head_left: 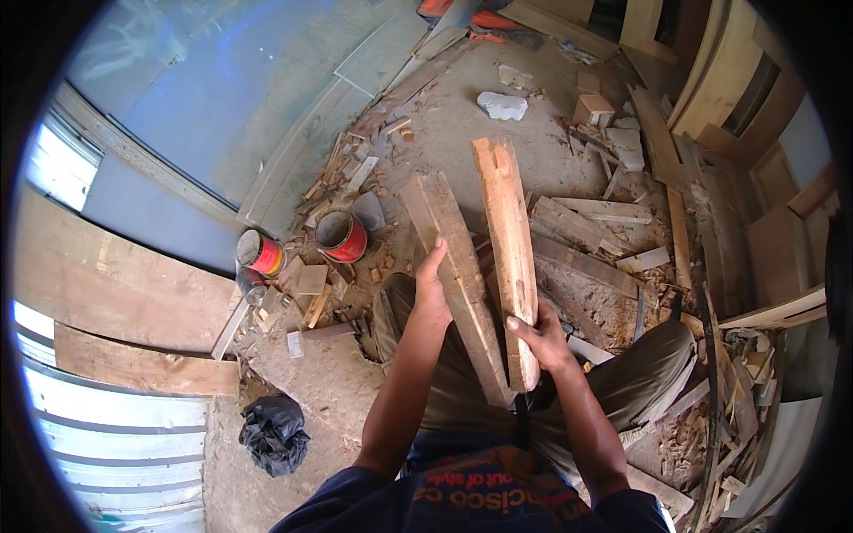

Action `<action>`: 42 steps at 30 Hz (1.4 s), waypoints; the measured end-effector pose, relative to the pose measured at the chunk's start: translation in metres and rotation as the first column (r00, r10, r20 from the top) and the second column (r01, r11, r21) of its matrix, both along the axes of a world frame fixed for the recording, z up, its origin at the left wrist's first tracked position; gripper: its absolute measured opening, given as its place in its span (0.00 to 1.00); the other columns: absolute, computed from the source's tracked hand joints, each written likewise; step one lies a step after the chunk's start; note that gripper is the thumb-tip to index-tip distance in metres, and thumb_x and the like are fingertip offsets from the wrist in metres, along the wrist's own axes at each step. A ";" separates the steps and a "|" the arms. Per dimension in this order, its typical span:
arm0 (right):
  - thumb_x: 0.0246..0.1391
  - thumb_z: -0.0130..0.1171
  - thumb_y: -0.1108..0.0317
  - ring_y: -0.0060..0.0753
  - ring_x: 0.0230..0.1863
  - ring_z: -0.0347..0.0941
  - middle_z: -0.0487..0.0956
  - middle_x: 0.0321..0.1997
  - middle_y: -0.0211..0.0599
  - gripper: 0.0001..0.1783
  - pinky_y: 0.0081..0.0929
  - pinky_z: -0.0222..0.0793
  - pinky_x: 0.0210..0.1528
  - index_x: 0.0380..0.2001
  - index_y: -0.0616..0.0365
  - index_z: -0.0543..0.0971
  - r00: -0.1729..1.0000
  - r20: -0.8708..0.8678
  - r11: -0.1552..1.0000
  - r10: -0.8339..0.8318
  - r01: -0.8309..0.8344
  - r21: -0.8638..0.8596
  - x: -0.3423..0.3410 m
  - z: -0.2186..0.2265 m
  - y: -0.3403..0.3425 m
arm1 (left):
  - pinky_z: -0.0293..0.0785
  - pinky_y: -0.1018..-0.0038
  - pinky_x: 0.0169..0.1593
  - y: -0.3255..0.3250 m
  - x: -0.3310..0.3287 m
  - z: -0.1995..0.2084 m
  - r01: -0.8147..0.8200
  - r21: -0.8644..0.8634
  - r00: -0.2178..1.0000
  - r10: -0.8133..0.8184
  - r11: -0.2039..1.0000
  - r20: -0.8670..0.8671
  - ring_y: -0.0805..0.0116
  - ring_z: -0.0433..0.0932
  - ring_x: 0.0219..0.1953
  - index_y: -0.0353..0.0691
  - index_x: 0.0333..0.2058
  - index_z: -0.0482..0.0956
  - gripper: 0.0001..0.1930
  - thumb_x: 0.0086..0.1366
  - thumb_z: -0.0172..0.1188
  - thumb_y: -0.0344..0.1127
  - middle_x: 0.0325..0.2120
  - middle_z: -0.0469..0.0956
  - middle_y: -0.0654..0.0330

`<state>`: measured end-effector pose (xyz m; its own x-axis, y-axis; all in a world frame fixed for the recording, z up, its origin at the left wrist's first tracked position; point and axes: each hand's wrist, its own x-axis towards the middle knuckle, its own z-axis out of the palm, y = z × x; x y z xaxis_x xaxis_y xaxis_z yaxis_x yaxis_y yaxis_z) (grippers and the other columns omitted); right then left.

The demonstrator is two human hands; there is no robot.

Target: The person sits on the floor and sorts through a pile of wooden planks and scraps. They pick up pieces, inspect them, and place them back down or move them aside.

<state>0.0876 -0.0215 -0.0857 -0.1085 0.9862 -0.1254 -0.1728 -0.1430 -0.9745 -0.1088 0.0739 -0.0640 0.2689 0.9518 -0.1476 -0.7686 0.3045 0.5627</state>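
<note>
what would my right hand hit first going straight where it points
Past the pale split timber it grips, your right hand would likely meet the grey-brown squared wooden beam in your left hand; depth is unclear.

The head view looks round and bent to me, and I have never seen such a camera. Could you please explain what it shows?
There is no machine: a person works with bare hands. A wide fisheye camera on the head looks down, so straight edges bend. The left hand holds a darker piece of wood; the right hand holds a paler piece. The person's bent legs are beneath. On the dusty floor lie wood scraps, a white lump and a crumpled black bag; an open red can stands to the left.
</note>
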 end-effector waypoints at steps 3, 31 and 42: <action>0.51 0.71 0.59 0.28 0.52 0.72 0.79 0.51 0.37 0.34 0.28 0.67 0.58 0.56 0.68 0.72 0.995 -0.034 0.995 0.099 -0.099 -0.010 0.010 0.010 0.003 | 0.76 0.63 0.50 -0.001 0.016 0.018 0.006 -0.035 1.000 -0.006 0.999 -0.007 0.62 0.78 0.46 0.38 0.54 0.72 0.25 0.66 0.59 0.50 0.43 0.78 0.57; 0.58 0.27 0.21 0.43 0.68 0.61 0.64 0.68 0.54 0.58 0.38 0.54 0.70 0.69 0.69 0.56 0.852 -0.513 0.967 0.100 -0.204 -0.152 0.025 -0.008 0.017 | 0.76 0.60 0.49 0.023 0.025 -0.018 -0.190 -0.158 0.969 0.159 0.969 -0.190 0.58 0.78 0.45 0.40 0.55 0.73 0.31 0.60 0.64 0.56 0.44 0.78 0.55; 0.59 0.27 0.23 0.40 0.56 0.75 0.73 0.59 0.54 0.58 0.32 0.71 0.59 0.62 0.73 0.66 0.751 -0.632 0.908 0.191 -0.380 -0.178 0.043 0.007 0.021 | 0.72 0.55 0.57 -0.015 0.007 -0.060 -0.346 0.133 0.936 0.333 0.929 0.111 0.56 0.71 0.57 0.49 0.65 0.61 0.36 0.66 0.48 0.66 0.58 0.68 0.55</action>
